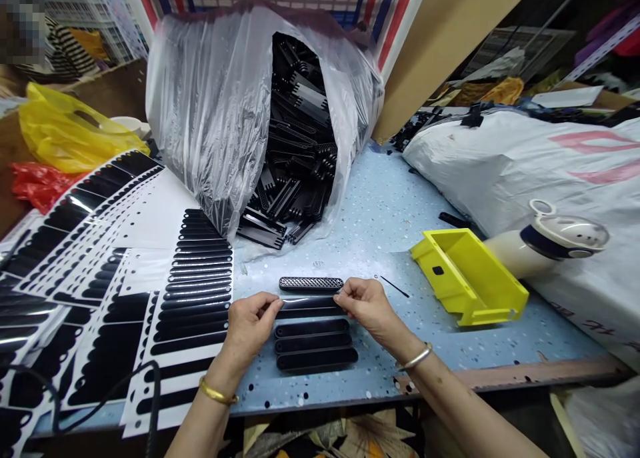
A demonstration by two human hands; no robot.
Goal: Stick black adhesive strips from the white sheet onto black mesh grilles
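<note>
A glossy black strip sticker (pixel 307 303) is stretched level between my two hands, over a dark bar it partly covers. My left hand (pixel 254 318) pinches its left end, and my right hand (pixel 364 305) pinches the right end between thumb and fingers. Just beyond it lies a black part with a lattice-patterned face (pixel 311 283). Closer to me, three smooth black bars (pixel 316 343) with rounded ends lie in a stack of rows on the speckled blue tabletop (pixel 380 211).
Sheets of black strip stickers (pixel 193 278) spread over the left side. A clear plastic bag (pixel 215 105) full of black parts stands at the back. On the right are a yellow bin (pixel 470 278), a cream bottle (pixel 520 248) and a big white sack (pixel 500 151). A cable (pixel 105 398) crosses the left front.
</note>
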